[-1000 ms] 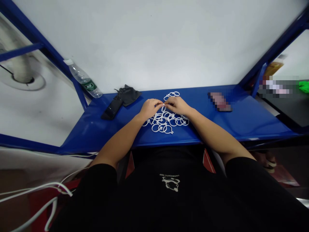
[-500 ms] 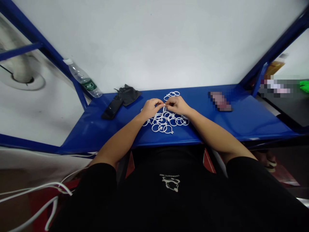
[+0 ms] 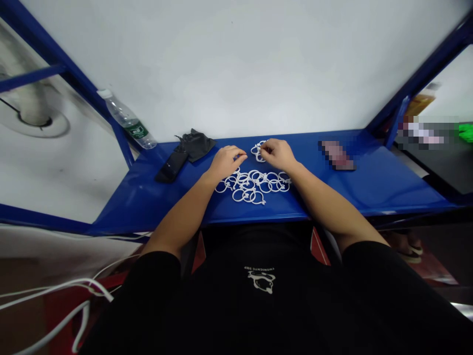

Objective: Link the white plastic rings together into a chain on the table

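Note:
Several white plastic rings (image 3: 254,185) lie in a loose pile on the blue shelf (image 3: 369,187) in front of me. Farther back sits a small cluster of rings (image 3: 257,150). My right hand (image 3: 278,154) reaches over that far cluster, its fingers curled and pinching a white ring at the cluster's edge. Just left of it, my left hand (image 3: 226,162) rests at the far edge of the near pile with its fingers curled in; nothing shows in them.
A black phone (image 3: 171,166) and a crumpled black cloth (image 3: 195,143) lie at the left of the shelf. A plastic water bottle (image 3: 127,120) leans against the blue frame post. White cables (image 3: 62,296) hang at the lower left. A blurred object (image 3: 336,155) lies at the right.
Both hands were pinched together on one ring over the pile. They have come apart, and my right hand has moved back to the far cluster with the ring.

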The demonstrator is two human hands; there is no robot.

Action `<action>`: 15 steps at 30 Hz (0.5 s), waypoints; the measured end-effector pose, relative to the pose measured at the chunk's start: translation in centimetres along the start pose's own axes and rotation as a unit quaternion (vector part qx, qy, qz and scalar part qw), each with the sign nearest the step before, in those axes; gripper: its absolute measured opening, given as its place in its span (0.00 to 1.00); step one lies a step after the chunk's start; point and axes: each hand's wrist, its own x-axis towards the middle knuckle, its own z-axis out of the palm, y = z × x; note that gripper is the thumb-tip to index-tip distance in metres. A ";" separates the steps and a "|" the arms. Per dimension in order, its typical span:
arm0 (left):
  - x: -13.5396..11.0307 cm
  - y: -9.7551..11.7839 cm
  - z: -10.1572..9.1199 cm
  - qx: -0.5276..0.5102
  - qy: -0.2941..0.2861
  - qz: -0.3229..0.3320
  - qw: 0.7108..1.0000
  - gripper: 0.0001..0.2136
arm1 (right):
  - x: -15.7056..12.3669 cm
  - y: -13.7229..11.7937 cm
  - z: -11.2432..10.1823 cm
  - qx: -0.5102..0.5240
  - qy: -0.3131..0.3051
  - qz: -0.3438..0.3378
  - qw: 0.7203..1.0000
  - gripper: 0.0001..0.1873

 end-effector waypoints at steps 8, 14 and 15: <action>-0.3 -1.7 -2.3 0.067 -0.164 -0.114 0.978 0.11 | 0.7 1.8 -1.0 -0.071 -0.014 0.184 0.980 0.21; -0.3 -0.7 -1.7 0.057 -0.181 -0.119 0.975 0.04 | 0.4 0.6 -0.5 -0.042 -0.039 0.129 0.990 0.20; -0.3 -0.5 -1.7 0.053 -0.173 -0.124 0.976 0.04 | 0.3 0.4 -0.4 -0.032 -0.045 0.109 0.992 0.19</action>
